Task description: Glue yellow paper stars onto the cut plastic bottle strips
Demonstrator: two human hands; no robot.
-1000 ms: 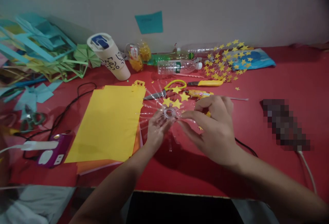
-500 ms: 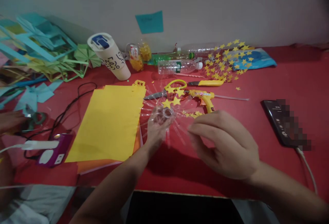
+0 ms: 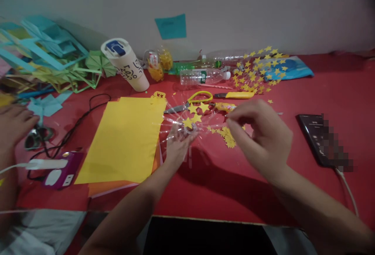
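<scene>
My left hand [image 3: 177,145] grips the neck of a clear plastic bottle cut into thin strips [image 3: 191,128], which fan out around it. Several yellow stars [image 3: 197,118] are stuck on the strips beyond the neck. My right hand [image 3: 260,141] hovers to the right with thumb and forefinger pinched together; whatever may be between them is too small to make out. Below and beside its fingertips lies a pile of loose yellow stars [image 3: 229,137]. Behind it, a yellow glue gun [image 3: 225,107] is partly hidden by that hand.
Yellow-handled scissors [image 3: 200,97], a cutter [image 3: 238,95] and plastic bottles [image 3: 202,76] lie behind. Yellow paper [image 3: 123,139], a tumbler [image 3: 127,65] and a purple power block [image 3: 63,169] are left; a phone [image 3: 318,139] is right. Another person's hand [image 3: 16,124] is far left.
My right hand has shifted slightly right and up, covering more of the glue gun and uncovering the star pile. The starred strips have turned slightly left. The other person's hand has moved up.
</scene>
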